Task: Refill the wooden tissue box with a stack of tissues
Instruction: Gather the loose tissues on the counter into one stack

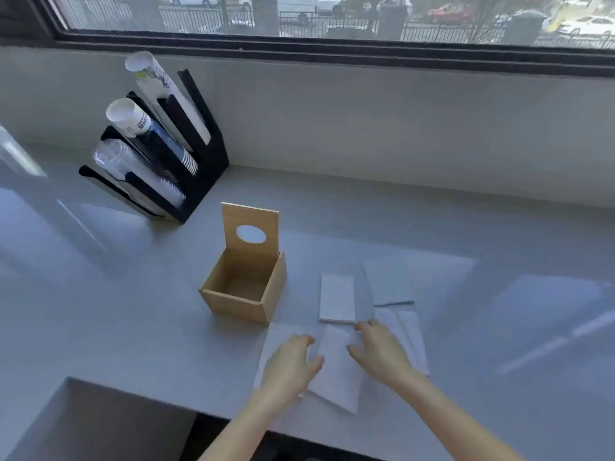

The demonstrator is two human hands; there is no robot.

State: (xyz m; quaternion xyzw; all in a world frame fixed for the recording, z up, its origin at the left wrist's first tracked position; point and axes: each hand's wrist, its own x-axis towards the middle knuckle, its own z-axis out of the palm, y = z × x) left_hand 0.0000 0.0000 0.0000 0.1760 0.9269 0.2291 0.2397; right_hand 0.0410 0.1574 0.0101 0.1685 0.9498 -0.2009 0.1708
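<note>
From the head view, the main risk is that the loose tissues [336,367] slide or fan apart when gathered, because they lie overlapped and skewed on the smooth table [133,327], so a crooked bundle could catch on the rim of the wooden tissue box [243,296]. A careless reach could also knock the upright lid [250,227] shut.

The left hand [289,361] and the right hand [379,351] both rest flat on the tissues, each grip released, fingers spread, grasping nothing.

The box stands open and empty just left of a neat stack of tissues [336,299], near the hands. About 2 more folded sheets [387,281] lie beyond, though the pale glare makes their edges hard to separate. A black cup holder [186,181] stands well behind.
</note>
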